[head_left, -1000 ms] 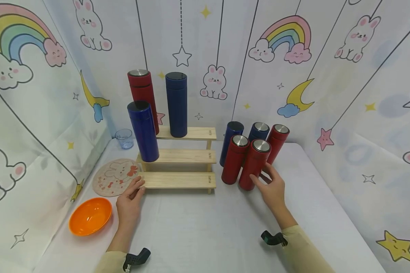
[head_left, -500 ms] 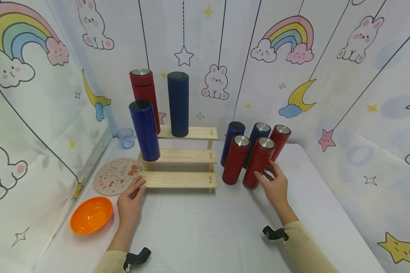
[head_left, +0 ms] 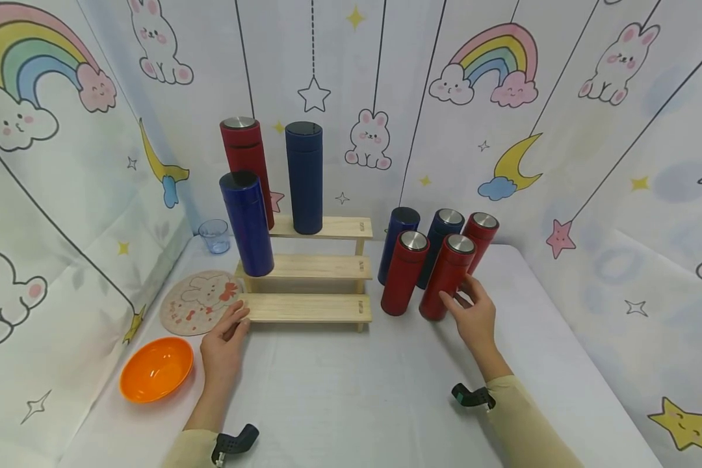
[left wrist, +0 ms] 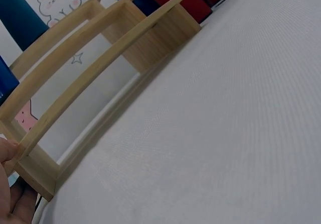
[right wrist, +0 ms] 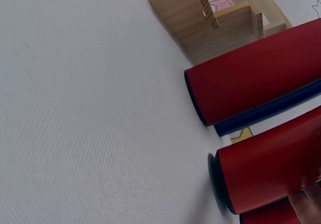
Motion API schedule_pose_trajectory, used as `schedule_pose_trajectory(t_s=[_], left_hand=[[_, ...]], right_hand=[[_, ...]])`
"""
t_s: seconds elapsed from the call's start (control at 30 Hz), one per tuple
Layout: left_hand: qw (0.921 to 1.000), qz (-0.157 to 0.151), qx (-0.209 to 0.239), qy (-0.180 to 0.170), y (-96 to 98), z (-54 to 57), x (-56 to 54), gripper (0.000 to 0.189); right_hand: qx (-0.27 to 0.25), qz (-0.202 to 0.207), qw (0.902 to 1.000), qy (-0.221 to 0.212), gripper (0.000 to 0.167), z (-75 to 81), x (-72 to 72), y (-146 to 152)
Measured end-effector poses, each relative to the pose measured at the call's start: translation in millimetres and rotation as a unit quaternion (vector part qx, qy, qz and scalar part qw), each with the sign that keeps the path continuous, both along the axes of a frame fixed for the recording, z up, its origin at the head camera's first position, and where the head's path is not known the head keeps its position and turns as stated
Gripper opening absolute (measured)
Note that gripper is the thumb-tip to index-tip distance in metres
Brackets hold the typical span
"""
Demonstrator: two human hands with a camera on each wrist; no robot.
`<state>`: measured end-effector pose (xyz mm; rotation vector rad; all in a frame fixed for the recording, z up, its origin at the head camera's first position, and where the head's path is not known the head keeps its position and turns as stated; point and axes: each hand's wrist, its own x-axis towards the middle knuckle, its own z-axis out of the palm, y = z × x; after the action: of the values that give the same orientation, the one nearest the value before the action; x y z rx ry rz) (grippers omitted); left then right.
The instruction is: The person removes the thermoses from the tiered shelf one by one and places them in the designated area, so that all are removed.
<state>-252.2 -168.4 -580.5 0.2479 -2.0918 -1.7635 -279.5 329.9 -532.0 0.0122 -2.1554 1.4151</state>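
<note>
My right hand [head_left: 476, 316] grips a red thermos bottle [head_left: 446, 276] with a silver lid, thumb on its near side. In the right wrist view a narrow shadow shows at the base of this red thermos [right wrist: 271, 163]; whether it touches the cloth I cannot tell. My left hand [head_left: 222, 348] holds the left end of the lowest board of a wooden three-step rack [head_left: 310, 308]. The left wrist view has the thumb over the board's corner and fingers below. A blue thermos [head_left: 248, 224] stands on the middle step; a red one [head_left: 247, 153] and a dark blue one [head_left: 304, 179] stand on top.
Around the held bottle stand another red thermos [head_left: 403, 276], a blue one [head_left: 399, 240], a dark blue one [head_left: 444, 224] and a red one behind [head_left: 482, 231]. At left are an orange bowl [head_left: 156, 369], a round bunny mat [head_left: 181, 312] and a small blue glass [head_left: 214, 237].
My right hand has shifted the held red thermos a little to the right and back, widening the gap to the red one beside it. The left hand stays on the rack.
</note>
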Motion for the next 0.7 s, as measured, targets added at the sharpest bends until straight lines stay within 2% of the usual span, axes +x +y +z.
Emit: schedule_pose_trajectory(t_s=[0.2,0.47,0.7], left_hand=[[1.0000,0.000,-0.003,-0.007,0.8,2.7,0.9,0.028],[1.0000,0.001,0.004,-0.001,1.1,2.0,0.5,0.028],[0.9999,0.003,-0.001,-0.012,1.3,1.3,0.4,0.029]], right_hand=[[0.000,0.005,1.0000,-0.001,0.061,-3.3,-0.9,2.8],[0.006,0.002,0.9999,-0.010,0.063,-1.2,1.9,4.0],[0.003,0.003,0.9999,-0.017,0.064,-1.7,3.0,2.3]])
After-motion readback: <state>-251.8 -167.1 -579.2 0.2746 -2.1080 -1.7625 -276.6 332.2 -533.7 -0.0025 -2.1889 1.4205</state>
